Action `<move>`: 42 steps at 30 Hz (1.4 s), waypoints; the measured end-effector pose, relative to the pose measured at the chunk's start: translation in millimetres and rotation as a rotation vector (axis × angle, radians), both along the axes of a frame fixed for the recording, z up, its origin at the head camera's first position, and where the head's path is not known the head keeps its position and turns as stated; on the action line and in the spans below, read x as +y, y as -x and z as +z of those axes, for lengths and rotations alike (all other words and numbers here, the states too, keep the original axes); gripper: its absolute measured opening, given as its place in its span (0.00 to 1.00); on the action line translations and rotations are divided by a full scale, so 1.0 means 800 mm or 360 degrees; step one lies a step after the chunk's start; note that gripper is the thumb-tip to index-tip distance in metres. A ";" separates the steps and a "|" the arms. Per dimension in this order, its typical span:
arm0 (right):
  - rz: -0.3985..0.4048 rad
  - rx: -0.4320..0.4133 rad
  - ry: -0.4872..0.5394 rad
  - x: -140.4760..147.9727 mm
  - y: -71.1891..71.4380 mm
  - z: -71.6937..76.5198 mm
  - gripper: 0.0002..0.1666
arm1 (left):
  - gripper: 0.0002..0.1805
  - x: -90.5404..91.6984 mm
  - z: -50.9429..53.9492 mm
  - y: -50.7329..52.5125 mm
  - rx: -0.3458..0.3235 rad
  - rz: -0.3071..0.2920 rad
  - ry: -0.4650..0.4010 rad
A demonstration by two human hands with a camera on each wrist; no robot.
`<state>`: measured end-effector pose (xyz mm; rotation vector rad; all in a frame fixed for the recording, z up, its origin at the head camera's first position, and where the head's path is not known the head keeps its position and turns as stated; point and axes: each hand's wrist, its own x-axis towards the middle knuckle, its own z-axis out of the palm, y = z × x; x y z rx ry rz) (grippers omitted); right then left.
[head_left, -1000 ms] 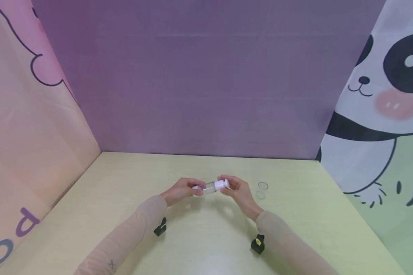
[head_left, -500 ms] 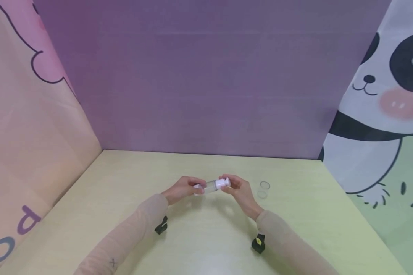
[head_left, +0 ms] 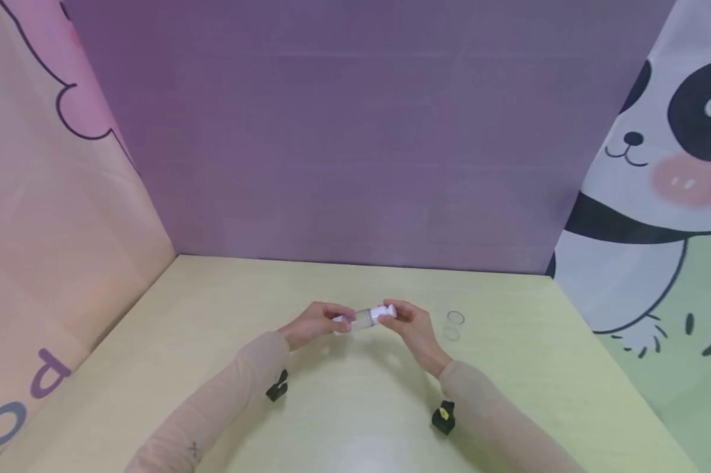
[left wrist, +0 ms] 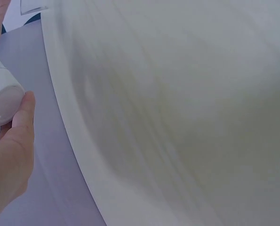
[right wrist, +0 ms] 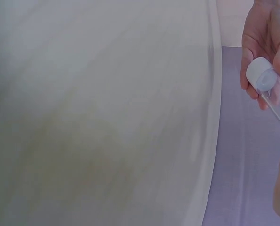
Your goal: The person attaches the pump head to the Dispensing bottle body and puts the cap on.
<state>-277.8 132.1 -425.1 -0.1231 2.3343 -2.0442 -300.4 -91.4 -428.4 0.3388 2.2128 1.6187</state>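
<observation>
A small clear pump bottle (head_left: 362, 319) with a white base and a white pump top is held level above the table between both hands. My left hand (head_left: 316, 326) grips its white bottom end, and in the left wrist view the round white base (left wrist: 7, 101) shows between thumb and fingers. At the other end, my right hand (head_left: 413, 330) pinches the white pump top (head_left: 385, 313). From the right wrist view, the bottle's white base (right wrist: 261, 73) sits in the left hand's fingers, while the pump end is cut off by the frame edge.
On the table (head_left: 355, 407), right of the right hand, stands a clear cap (head_left: 453, 325). Black wrist mounts (head_left: 277, 386) hang under both sleeves. A purple backdrop (head_left: 355, 144) rises behind the table, with printed cloths on either side.
The right fingers and thumb have shifted slightly on the pump top. Both hands keep their hold on the bottle in nearly the same place, and the view has tilted a little.
</observation>
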 end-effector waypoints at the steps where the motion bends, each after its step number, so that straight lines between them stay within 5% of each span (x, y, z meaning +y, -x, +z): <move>1: -0.0002 -0.0002 -0.0003 0.000 0.000 0.000 0.28 | 0.18 0.000 0.000 0.000 -0.0003 0.0005 -0.0002; 15: 0.0043 -0.0039 0.0012 -0.001 -0.001 -0.007 0.29 | 0.17 0.000 -0.005 -0.002 -0.0002 0.0034 0.0004; 27: 0.0229 0.0050 0.0100 0.006 0.001 0.004 0.27 | 0.19 0.000 0.000 0.000 0.0015 0.0027 0.0001; 42: 0.0159 0.0006 0.0045 0.006 0.002 0.007 0.24 | 0.20 0.000 0.002 0.002 0.0006 0.0019 0.0010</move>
